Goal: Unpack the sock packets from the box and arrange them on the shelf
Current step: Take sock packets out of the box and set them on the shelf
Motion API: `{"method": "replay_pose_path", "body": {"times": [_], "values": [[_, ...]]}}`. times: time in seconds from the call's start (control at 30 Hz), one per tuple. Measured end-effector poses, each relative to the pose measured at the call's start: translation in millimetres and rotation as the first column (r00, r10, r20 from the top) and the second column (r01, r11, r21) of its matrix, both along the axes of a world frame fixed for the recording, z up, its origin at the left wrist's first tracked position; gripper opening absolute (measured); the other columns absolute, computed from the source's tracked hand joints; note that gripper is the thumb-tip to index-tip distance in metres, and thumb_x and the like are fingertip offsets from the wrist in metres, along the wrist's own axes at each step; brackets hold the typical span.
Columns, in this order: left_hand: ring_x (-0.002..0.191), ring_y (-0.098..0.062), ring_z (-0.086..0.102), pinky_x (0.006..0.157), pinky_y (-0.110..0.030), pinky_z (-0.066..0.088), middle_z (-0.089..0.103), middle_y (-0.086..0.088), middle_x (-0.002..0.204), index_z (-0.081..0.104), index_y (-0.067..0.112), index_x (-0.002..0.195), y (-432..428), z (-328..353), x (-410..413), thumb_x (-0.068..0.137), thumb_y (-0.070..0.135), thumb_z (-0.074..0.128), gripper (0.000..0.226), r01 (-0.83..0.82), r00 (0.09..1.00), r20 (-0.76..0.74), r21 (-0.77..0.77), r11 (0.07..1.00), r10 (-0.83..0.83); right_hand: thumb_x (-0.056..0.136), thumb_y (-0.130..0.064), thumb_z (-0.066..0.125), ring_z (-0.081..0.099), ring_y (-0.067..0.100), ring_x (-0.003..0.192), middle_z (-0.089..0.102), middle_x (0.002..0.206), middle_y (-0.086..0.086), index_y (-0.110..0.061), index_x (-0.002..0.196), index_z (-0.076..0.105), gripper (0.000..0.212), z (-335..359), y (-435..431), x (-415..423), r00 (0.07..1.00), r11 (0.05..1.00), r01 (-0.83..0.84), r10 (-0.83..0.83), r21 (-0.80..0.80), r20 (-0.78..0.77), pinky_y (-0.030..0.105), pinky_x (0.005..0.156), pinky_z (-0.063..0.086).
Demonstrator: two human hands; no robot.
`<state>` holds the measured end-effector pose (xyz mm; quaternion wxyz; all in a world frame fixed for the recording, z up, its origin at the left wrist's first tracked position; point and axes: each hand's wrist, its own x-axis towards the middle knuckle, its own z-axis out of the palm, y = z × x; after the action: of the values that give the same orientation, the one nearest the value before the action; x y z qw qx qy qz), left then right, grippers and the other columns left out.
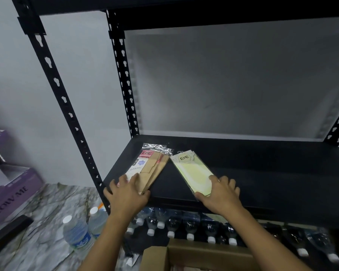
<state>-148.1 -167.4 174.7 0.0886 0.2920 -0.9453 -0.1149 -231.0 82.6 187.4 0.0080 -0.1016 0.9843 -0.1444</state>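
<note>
Here the person leans in over the black shelf point(262, 173), a hand on each of two sock packets lying flat on its board. The left hand point(126, 194) rests on the near end of the tan packet point(153, 169), fingers spread and pressing down, not curled round it. The right hand point(221, 192) does the same on the near end of the pale yellow-green packet point(192, 171), fingers splayed flat, thumb along the packet's near edge.

What matters is how the two packets lie. Each runs lengthwise away from its hand toward the back of the shelf, but they are not parallel: the tan one leans to the right as it recedes, the yellow-green one leans to the left, so their far ends with the printed labels almost meet while the near ends under the palms are well apart. I would judge that squaring them up calls for each hand to swing its own near end inward, or push the far ends apart; each packet is nearest its own hand, so no crossing over is needed.

The cardboard box point(200, 255) sits open below, near the person's forearms, its contents too dim to make out. Water bottles point(170, 225) stand in a row on the level underneath.
</note>
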Motion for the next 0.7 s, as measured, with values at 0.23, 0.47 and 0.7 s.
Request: {"method": "replay_pose_path", "body": {"times": [0.23,0.47,0.7], "values": [[0.122,-0.035,0.039,0.103,-0.047,0.036,0.036,-0.002,0.142,0.04,0.039,0.143,-1.3,-1.1,3.1,0.075,0.065,0.057,0.075,0.021,0.999,-0.041,0.024,0.999,-0.02,0.074,-0.067,0.056,0.034,0.03,0.117,0.041,0.128,0.013,-0.019,0.132,0.041,0.077,-4.3,-17.9,7.4,0.998,0.996,0.058,-0.06,-0.067,-0.024,0.039,0.097,0.034],[0.121,-0.035,0.04,0.1,-0.046,0.035,0.038,-0.004,0.141,0.044,0.037,0.141,0.9,-3.5,-7.5,0.073,0.067,0.057,0.075,-0.054,0.996,-0.077,-0.001,0.999,0.054,0.075,-0.068,0.055,0.034,0.03,0.116,0.04,0.128,0.015,-0.015,0.13,0.041,0.077,-8.1,-49.2,5.7,0.991,0.988,0.104,-0.113,-0.116,-0.068,0.038,0.097,0.034],[0.123,-0.033,0.038,0.101,-0.045,0.032,0.039,-0.005,0.142,0.044,0.036,0.142,-4.8,-1.6,-27.5,0.074,0.066,0.057,0.075,-0.059,0.993,-0.099,0.008,0.998,0.059,0.075,-0.07,0.053,0.035,0.03,0.115,0.043,0.126,0.014,-0.014,0.128,0.044,0.078,-10.3,-79.6,-8.2,0.987,0.981,0.103,-0.122,-0.167,-0.106,0.04,0.097,0.033]]}}
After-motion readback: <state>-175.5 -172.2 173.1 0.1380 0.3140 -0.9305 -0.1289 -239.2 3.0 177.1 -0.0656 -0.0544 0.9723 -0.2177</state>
